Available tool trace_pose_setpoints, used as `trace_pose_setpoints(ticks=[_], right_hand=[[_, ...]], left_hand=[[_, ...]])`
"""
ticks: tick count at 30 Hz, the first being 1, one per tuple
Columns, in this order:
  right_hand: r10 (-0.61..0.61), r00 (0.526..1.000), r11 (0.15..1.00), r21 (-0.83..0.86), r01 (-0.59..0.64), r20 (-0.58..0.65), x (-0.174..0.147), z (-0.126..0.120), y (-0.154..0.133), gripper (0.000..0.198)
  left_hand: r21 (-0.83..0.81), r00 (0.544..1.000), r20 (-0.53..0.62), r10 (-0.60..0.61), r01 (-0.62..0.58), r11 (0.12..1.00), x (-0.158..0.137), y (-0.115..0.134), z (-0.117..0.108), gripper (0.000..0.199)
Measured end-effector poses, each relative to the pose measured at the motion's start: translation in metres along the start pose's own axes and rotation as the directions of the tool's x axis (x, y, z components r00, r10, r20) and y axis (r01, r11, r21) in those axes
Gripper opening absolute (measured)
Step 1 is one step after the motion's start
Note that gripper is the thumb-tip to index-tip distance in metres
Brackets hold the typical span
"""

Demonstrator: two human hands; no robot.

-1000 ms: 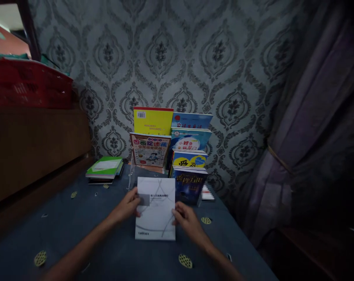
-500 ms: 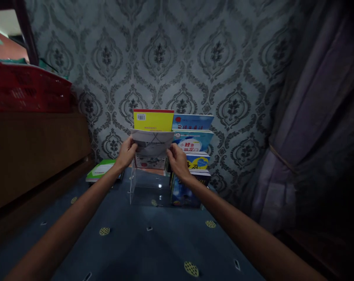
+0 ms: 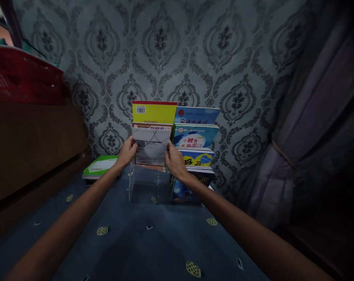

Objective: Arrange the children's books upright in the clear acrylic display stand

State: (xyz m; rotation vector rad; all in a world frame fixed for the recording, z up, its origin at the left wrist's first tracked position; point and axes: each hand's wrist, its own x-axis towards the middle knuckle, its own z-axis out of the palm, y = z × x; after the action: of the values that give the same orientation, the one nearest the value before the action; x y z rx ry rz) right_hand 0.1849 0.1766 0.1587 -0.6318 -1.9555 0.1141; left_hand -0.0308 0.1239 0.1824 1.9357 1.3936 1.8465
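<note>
A thin grey-white book (image 3: 152, 147) stands upright between my hands. My left hand (image 3: 128, 151) pinches its left edge, and my right hand (image 3: 176, 160) grips its right edge. Behind it rise a brownish book (image 3: 142, 126) and a taller yellow book (image 3: 154, 112) with a red top edge. Below the grey-white book is the front tier of a clear plastic stepped rack (image 3: 149, 189). In the right column stand several books, among them a light blue one (image 3: 191, 137) and a blue-and-yellow one (image 3: 206, 159); my right hand partly hides the lower ones.
Left of the rack lies a small stack with a green book (image 3: 102, 165) on top. A red basket (image 3: 24, 78) sits on a brown wooden cabinet (image 3: 36, 144) at the left. Behind is a patterned wall (image 3: 159, 50), with a tied curtain (image 3: 282, 156) at the right.
The grey-white book has settled slightly lower and back against the rack, both hands still on it. The top of the brownish book now shows behind it. The view has shifted a little.
</note>
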Motion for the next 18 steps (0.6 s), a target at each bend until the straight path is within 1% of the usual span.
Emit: trace_pose_setpoints(ticks=[2,4,7,10,15,18], right_hand=[[0.014,1.0,1.0,-0.01,-0.014,0.014,-0.006,0.002,0.001,0.059],[0.023,0.999,1.0,-0.012,-0.022,0.041,-0.011,0.003,0.001,0.063],[0.034,0.996,0.999,-0.007,-0.034,0.079,-0.017,0.006,0.0,0.065],[0.058,0.995,0.998,0.003,-0.058,0.082,-0.022,0.011,0.002,0.066],[0.085,0.995,0.996,0.012,-0.086,0.055,-0.03,0.019,0.006,0.065],[0.094,0.994,0.995,0.018,-0.095,0.059,-0.033,0.02,0.008,0.065]], left_hand=[[0.062,1.0,0.0,-0.018,0.018,0.998,-0.004,-0.007,0.002,0.033],[0.121,0.999,-0.016,-0.036,0.038,0.992,-0.008,-0.012,0.004,0.025],[0.226,0.997,-0.068,-0.047,0.062,0.972,-0.013,-0.014,0.004,0.009],[0.306,0.991,-0.123,-0.045,0.081,0.949,-0.016,-0.013,0.003,0.001],[0.363,0.982,-0.182,-0.041,0.106,0.926,-0.016,-0.011,0.001,0.021],[0.383,0.986,-0.166,-0.035,0.097,0.919,-0.014,-0.012,0.0,0.016]])
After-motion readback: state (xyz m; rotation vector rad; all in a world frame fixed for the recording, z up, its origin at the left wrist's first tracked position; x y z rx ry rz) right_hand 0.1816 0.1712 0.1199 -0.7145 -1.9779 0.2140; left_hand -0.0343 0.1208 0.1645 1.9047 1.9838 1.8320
